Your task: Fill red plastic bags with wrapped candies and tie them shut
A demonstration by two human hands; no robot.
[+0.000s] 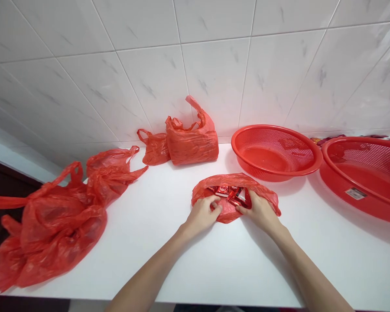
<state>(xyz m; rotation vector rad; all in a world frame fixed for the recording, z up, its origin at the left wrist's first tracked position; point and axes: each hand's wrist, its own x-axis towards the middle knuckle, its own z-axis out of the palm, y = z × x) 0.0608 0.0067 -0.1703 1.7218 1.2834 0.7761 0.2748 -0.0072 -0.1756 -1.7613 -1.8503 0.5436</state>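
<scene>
A red plastic bag [229,180] lies open on the white table, and small red packets [235,195] show inside its mouth. At the bag's left side is my left hand [204,212], its thumb and fingers curled on the near edge of the plastic. My right hand [258,210] grips the bag's right side, the thumb reaching over the near rim beside the packets. Some fingertips of both hands are hidden in or behind the plastic.
Two red perforated baskets [269,151] [367,173] stand at the right. Tied or filled red bags [193,145] [156,149] rest against the tiled wall. More red bags [61,234] [112,173] spread over the left side of the white table [133,247].
</scene>
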